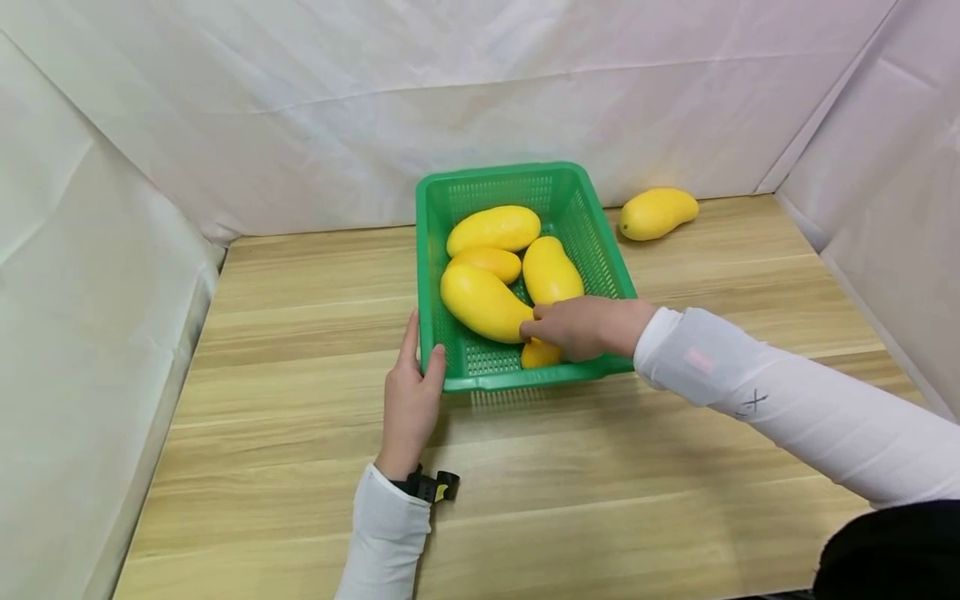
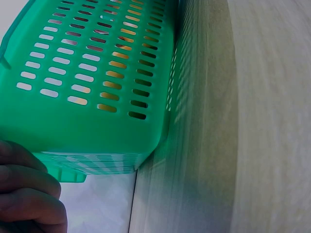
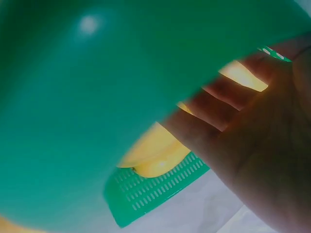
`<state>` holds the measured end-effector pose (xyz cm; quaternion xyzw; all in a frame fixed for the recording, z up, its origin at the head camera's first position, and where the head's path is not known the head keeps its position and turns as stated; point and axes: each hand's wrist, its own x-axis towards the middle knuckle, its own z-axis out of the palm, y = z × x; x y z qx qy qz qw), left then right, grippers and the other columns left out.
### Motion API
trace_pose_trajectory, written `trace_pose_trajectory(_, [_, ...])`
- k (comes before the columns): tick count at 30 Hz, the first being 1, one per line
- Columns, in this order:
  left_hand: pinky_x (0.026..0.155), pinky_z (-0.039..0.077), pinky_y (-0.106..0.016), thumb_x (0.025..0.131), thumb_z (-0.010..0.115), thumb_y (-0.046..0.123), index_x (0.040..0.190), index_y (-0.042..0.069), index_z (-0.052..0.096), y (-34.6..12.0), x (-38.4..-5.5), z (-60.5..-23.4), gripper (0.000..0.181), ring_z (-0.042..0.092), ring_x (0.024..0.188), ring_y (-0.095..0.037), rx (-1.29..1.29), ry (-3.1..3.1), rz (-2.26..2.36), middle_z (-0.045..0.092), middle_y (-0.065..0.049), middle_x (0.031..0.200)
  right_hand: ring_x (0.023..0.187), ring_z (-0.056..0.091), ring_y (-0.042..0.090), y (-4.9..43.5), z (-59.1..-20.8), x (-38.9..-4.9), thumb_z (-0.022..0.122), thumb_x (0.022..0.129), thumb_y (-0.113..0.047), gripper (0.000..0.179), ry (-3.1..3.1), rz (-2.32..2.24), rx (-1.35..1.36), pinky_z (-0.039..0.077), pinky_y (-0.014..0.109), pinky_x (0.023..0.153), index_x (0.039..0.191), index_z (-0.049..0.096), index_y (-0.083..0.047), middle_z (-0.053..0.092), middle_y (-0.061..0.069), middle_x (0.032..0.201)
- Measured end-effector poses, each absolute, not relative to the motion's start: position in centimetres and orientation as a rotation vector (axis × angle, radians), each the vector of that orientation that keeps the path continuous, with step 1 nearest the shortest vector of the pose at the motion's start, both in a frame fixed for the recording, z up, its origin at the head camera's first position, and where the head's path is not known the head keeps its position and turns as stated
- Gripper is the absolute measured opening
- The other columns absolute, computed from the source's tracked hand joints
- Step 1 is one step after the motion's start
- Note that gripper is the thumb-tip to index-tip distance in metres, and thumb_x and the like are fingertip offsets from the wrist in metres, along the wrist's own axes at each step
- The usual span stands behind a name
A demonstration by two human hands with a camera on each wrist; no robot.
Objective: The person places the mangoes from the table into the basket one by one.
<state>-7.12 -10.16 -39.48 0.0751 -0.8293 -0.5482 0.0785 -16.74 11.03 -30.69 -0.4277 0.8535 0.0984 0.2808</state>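
A green slatted plastic basket stands on the table with several yellow mangoes in it, among them a large mango and a mango on the right. My left hand holds the basket's near left corner, thumb over the rim and fingers along the outer wall; the left wrist view shows bent fingers there. My right hand reaches over the near right rim and grips a mango that it partly covers. Its fingertips are behind the rim in the right wrist view.
Another mango lies on the wooden table right of the basket, close to the back wall. White cloth encloses the table at the back and both sides. A black strap is around my left wrist.
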Motion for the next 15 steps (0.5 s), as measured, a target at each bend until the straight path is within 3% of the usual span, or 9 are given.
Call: trace_pose_trajectory(15, [0.037,0.033,-0.03,0.091,0.045,0.038,0.14,0.036,0.021,-10.24,-7.09,-39.75,0.054,0.034,0.038,-0.015,0.199,-2.475,-1.626,0.035,-0.001,0.048,0.089,0.05,0.02,11.27,-30.48,-16.6,0.056,0.086,-0.008,0.041,2.323,0.262,-1.127,0.044,0.037,0.081,0.125,0.048,-0.018,0.049,0.005,0.112])
